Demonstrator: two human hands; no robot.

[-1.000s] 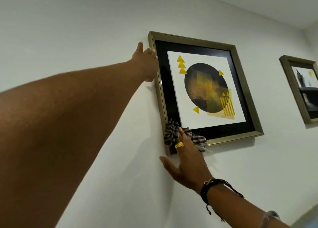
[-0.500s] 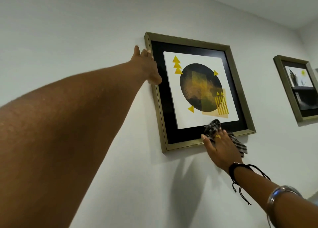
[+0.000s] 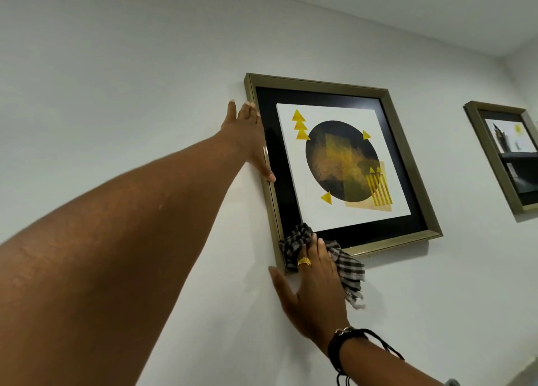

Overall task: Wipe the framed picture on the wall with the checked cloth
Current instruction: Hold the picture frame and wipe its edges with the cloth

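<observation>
The framed picture (image 3: 343,161) hangs on the white wall: a dull gold frame, black mat, and a print with a dark circle and yellow triangles. My left hand (image 3: 247,141) grips its left edge near the top, fingers behind the frame and thumb on the front. My right hand (image 3: 311,286), with a gold ring and black wrist cords, presses the black-and-white checked cloth (image 3: 346,266) flat against the frame's bottom left corner. Part of the cloth hangs below the frame to the right of my hand.
A second gold-framed picture (image 3: 506,155) hangs on the same wall to the right, cut off by the frame edge. The ceiling meets the wall above. A side wall begins at the far right corner.
My right hand slid the cloth along the bottom rail from the left corner to the right, then back to the bottom left corner. My left hand stayed on the frame's left edge.
</observation>
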